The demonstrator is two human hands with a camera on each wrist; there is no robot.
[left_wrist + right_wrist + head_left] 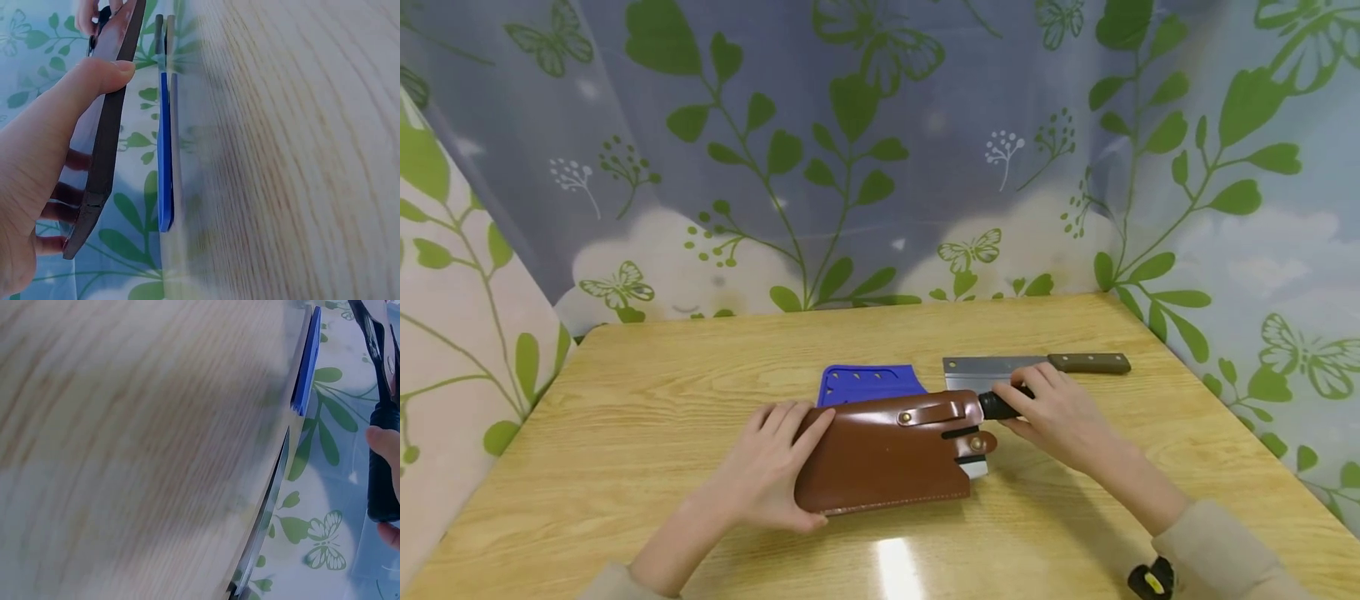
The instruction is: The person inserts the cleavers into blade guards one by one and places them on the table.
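My left hand (771,471) grips the left end of a brown leather sheath (880,458), thumb along the lower edge and fingers at the upper one. In the left wrist view the sheath (109,137) is raised off the table and tilted. A cleaver sits inside it, most of its blade hidden; a bit of bright blade shows at the sheath's right end, by a snap strap (977,443). My right hand (1060,417) holds the cleaver's black handle (997,406), also seen in the right wrist view as a dark grip (382,469).
Behind the sheath, a blue blade cover (868,383) lies on the wooden table (647,392). Right of it lies a second cleaver (985,367) with a brown riveted handle (1090,362), its blade partly hidden. A leaf-patterned curtain (880,167) hangs around the table.
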